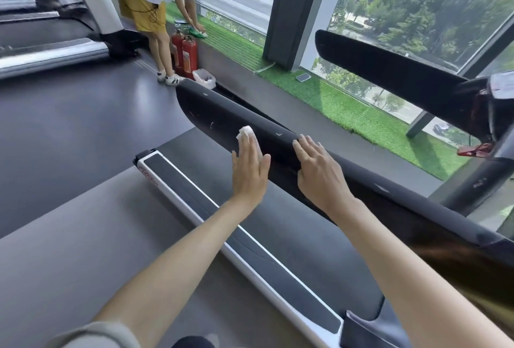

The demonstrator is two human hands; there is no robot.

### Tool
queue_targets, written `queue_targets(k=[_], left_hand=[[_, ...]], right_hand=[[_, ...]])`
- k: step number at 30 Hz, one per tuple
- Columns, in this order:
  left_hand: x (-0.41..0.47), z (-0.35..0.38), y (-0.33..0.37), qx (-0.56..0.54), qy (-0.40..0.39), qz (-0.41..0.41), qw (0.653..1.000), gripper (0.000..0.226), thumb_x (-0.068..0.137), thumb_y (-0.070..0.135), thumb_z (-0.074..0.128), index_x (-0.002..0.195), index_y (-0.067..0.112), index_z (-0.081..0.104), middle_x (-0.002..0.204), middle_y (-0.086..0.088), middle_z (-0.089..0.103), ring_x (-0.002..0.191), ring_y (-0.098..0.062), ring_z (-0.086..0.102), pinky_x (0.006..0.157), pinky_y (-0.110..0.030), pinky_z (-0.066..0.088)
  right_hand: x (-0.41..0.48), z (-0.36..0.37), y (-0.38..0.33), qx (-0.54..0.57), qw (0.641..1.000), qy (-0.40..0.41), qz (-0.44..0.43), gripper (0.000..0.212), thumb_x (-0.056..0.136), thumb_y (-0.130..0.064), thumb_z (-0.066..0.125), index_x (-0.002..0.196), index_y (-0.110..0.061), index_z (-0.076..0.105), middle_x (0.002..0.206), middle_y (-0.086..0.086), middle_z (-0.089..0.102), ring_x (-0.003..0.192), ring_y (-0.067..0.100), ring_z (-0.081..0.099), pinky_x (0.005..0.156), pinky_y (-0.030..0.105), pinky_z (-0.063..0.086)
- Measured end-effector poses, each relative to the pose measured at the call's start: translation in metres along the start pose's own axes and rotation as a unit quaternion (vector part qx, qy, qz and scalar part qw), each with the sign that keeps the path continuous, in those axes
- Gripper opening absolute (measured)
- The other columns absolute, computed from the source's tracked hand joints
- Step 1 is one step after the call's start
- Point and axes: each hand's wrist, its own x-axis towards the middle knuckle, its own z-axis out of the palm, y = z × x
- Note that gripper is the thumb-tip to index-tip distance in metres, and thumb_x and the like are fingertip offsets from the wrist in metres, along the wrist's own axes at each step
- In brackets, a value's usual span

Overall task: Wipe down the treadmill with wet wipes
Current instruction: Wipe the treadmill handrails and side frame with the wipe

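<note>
From the head camera, little writing can be read. A red logo (148,177) sits on the near end of the treadmill's silver side rail (222,236), down and to the left of the hands, but it is too blurred to read. The labels on the two red fire extinguishers (185,55), far beyond the left hand, are too small to make out.

The left hand (250,172) is flat with straight fingers and presses a white wet wipe (246,133) against the side of the black padded handrail (217,108). The wipe sticks out past the fingertips. The right hand (319,172) lies just beside it on the same handrail. Its fingers are spread and relaxed over the top edge, and it holds nothing.

The grey running belt (292,222) is below both hands, between the handrail and the side rail. A second black handrail (389,69) stands above and to the right of the right hand, with a red clip (475,149) hanging near it.

Beyond the hands, another person (153,0) bends over a ledge of green turf (347,108), where a phone (303,77) lies. A white bin (204,78) sits by the extinguishers.
</note>
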Motion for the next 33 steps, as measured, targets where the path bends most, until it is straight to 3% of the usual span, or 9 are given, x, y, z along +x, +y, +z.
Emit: queue_targets(k=[5,10,15,17,20,22,26,30,33], left_hand=[[-0.021,0.009,0.001,0.127,-0.067,0.23,0.963,0.065,0.101,0.044,0.012,0.147,0.019,-0.025,0.156,0.003,-0.026,0.146,-0.019,-0.019,0.115,-0.05,-0.006],[0.009,-0.008,-0.006,0.008,-0.009,-0.014,1.0,0.066,0.096,0.051,0.009,0.147,0.023,-0.021,0.153,0.007,-0.029,0.144,-0.01,-0.022,0.113,-0.049,-0.011],[-0.019,0.009,-0.01,0.147,-0.057,0.267,0.951,0.072,0.096,0.015,0.036,0.151,0.015,-0.01,0.158,0.001,-0.023,0.146,-0.019,-0.016,0.115,-0.06,0.002],[0.001,-0.001,-0.019,0.13,-0.017,0.181,0.975,0.097,0.083,-0.006,0.048,0.149,0.019,-0.019,0.156,0.004,-0.027,0.145,-0.017,-0.02,0.114,-0.055,-0.007],[0.023,-0.018,-0.016,0.021,0.035,-0.018,0.999,0.1,0.078,-0.017,0.046,0.15,0.016,-0.014,0.159,-0.002,-0.015,0.146,-0.018,-0.014,0.114,-0.054,-0.004],[0.017,-0.016,-0.01,0.043,0.025,0.013,0.999,0.098,0.078,-0.015,0.049,0.151,0.012,-0.011,0.159,-0.003,-0.016,0.146,-0.019,-0.016,0.115,-0.053,-0.003],[0.007,-0.018,-0.032,0.156,-0.048,0.2,0.966,0.103,0.08,-0.009,0.051,0.147,0.017,-0.022,0.155,0.004,-0.028,0.142,-0.016,-0.028,0.111,-0.048,-0.018],[0.033,-0.034,-0.035,0.053,-0.003,0.021,0.998,0.101,0.08,-0.015,0.049,0.148,0.016,-0.019,0.158,-0.003,-0.022,0.146,-0.019,-0.018,0.112,-0.052,-0.01],[0.017,-0.022,-0.021,0.074,-0.019,0.08,0.994,0.103,0.076,-0.016,0.048,0.149,0.013,-0.017,0.155,0.0,-0.026,0.144,-0.018,-0.024,0.111,-0.05,-0.011]], right_hand=[[0.003,-0.006,-0.005,0.025,0.998,0.039,0.03,0.055,0.068,0.014,0.053,0.122,0.004,0.06,0.129,0.019,0.058,0.124,0.033,0.052,0.106,0.038,0.036],[0.006,-0.005,-0.01,0.021,0.997,0.07,0.039,0.051,0.062,0.015,0.056,0.111,0.003,0.066,0.121,0.017,0.064,0.115,0.032,0.06,0.101,0.039,0.04],[0.016,-0.009,-0.015,0.02,0.994,0.052,0.096,0.034,0.067,0.012,0.048,0.091,-0.001,0.069,0.107,0.01,0.07,0.096,0.033,0.067,0.072,0.042,0.057],[0.02,-0.007,-0.016,0.008,0.993,0.053,0.102,0.034,0.064,0.01,0.045,0.085,-0.002,0.069,0.102,0.009,0.072,0.086,0.034,0.069,0.061,0.04,0.056],[0.019,-0.003,-0.016,0.006,0.992,0.079,0.1,0.034,0.06,0.014,0.046,0.079,-0.002,0.07,0.098,0.008,0.073,0.08,0.034,0.07,0.056,0.037,0.057],[0.019,-0.002,-0.017,0.017,0.989,0.107,0.098,0.035,0.057,0.015,0.047,0.075,-0.002,0.07,0.097,0.008,0.074,0.077,0.034,0.071,0.054,0.035,0.057],[0.02,-0.002,-0.017,0.016,0.984,0.15,0.098,0.041,0.057,0.012,0.044,0.077,-0.007,0.074,0.098,0.009,0.073,0.082,0.033,0.071,0.054,0.034,0.055],[0.021,0.004,-0.022,0.015,0.98,0.158,0.122,0.044,0.059,0.011,0.044,0.082,-0.008,0.076,0.098,0.011,0.073,0.087,0.037,0.069,0.058,0.039,0.056],[0.02,0.008,-0.026,0.011,0.978,0.159,0.133,0.044,0.059,0.012,0.044,0.083,-0.008,0.075,0.099,0.01,0.073,0.089,0.035,0.07,0.061,0.038,0.057]])
